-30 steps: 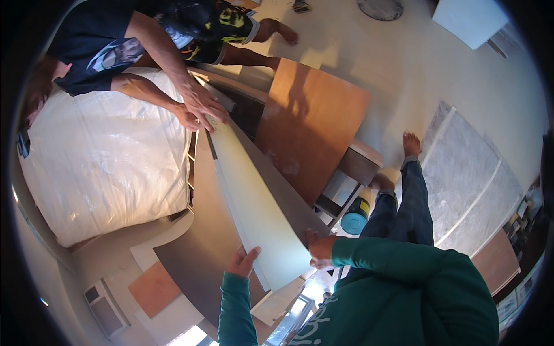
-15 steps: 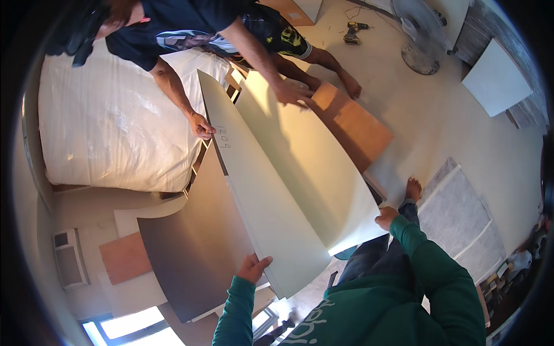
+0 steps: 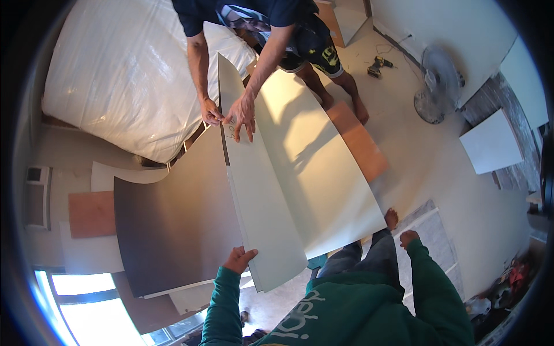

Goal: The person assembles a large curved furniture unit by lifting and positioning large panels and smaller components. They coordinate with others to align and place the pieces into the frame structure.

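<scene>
Hand, left (image 3: 238, 260): seven o'clock, gripping pale sheet (image 3: 262, 202), centre. Hand, right (image 3: 409, 239): four o'clock, loosely curled, nothing visible held. Co-worker's hands (image 3: 241, 117): eleven o'clock, on sheet. Risk: one-sided near grip could let sheet twist.

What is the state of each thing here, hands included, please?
Left hand: pinching the pale strip's edge
Right hand: off the sheets, apparently empty
Pale strip: lying lengthwise, pressed by the other person's hand
Brown sheet: curved
Wide pale sheet: spread open
Large block: wrapped in clear plastic
Fan: standing; running unclear
Drill: on the floor
</scene>
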`<act>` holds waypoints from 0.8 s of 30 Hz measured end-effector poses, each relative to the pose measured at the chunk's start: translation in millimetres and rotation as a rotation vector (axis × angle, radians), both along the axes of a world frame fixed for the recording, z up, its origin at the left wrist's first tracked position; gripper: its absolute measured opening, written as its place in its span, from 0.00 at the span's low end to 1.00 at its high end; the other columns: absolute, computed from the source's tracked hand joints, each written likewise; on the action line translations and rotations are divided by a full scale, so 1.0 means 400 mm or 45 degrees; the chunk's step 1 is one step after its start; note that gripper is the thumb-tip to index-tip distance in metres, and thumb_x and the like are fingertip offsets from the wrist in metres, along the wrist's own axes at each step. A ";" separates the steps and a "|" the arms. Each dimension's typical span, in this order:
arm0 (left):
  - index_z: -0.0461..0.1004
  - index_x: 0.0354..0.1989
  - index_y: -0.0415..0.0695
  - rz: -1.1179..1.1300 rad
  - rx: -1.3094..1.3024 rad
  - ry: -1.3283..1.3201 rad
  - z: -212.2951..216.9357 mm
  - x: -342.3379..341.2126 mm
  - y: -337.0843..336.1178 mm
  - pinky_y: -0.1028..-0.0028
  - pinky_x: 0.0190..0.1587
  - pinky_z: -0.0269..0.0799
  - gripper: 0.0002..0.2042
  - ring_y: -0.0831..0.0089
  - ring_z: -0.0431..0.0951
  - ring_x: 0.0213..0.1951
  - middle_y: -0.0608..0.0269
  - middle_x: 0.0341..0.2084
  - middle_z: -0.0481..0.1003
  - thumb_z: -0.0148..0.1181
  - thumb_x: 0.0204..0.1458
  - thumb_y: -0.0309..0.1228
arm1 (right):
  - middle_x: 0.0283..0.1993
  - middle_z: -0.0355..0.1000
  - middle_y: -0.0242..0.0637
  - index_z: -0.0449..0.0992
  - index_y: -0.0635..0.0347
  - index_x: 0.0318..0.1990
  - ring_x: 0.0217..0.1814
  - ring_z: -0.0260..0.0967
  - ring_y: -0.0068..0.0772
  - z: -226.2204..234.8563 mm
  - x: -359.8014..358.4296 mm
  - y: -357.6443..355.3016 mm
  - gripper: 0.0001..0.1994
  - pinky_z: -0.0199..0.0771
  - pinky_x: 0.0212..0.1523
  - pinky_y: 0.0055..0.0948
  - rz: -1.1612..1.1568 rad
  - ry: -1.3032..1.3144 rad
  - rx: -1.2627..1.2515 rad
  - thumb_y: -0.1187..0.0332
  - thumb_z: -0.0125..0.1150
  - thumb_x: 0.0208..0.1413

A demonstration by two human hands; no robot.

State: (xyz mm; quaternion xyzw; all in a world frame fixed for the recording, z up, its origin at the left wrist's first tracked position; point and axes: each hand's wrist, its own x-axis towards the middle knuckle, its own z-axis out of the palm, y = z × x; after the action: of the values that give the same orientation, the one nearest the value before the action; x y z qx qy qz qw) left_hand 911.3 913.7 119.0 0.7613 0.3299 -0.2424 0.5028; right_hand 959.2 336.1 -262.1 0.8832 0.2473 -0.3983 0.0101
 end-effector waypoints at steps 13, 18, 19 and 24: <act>0.78 0.41 0.35 0.052 -0.018 -0.203 -0.065 -0.075 0.077 0.73 0.41 0.72 0.14 0.73 0.77 0.34 0.61 0.31 0.79 0.58 0.53 0.33 | 0.40 0.74 0.44 0.69 0.59 0.45 0.31 0.74 0.44 0.166 -0.072 -0.256 0.12 0.71 0.25 0.43 -2.099 0.579 0.372 0.64 0.45 0.58; 0.78 0.41 0.34 0.269 -0.121 -0.312 -0.037 -0.091 0.077 0.73 0.41 0.73 0.15 0.73 0.77 0.32 0.61 0.30 0.79 0.58 0.53 0.35 | 0.44 0.73 0.45 0.68 0.59 0.48 0.35 0.74 0.46 0.234 -0.027 -0.243 0.14 0.71 0.27 0.44 -2.094 0.612 0.411 0.63 0.45 0.59; 0.78 0.40 0.34 0.268 -0.139 -0.319 -0.034 -0.092 0.079 0.73 0.41 0.73 0.15 0.72 0.77 0.32 0.61 0.30 0.79 0.58 0.53 0.35 | 0.41 0.74 0.47 0.70 0.62 0.46 0.32 0.74 0.48 0.246 -0.016 -0.234 0.13 0.69 0.23 0.42 -2.149 0.596 0.446 0.65 0.44 0.59; 0.79 0.38 0.35 0.254 -0.147 -0.397 -0.048 -0.097 0.072 0.73 0.40 0.72 0.16 0.72 0.77 0.31 0.60 0.28 0.79 0.59 0.53 0.38 | 0.48 0.71 0.50 0.68 0.65 0.48 0.36 0.74 0.52 0.266 0.016 -0.241 0.15 0.70 0.27 0.44 -2.040 0.692 0.559 0.65 0.45 0.60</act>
State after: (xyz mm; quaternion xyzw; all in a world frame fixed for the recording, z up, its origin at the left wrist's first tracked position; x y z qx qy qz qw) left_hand 872.5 942.5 99.8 0.7231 0.3075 -0.0889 0.6120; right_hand 965.7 239.6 -155.6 0.6477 -0.3830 -0.4257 -0.5025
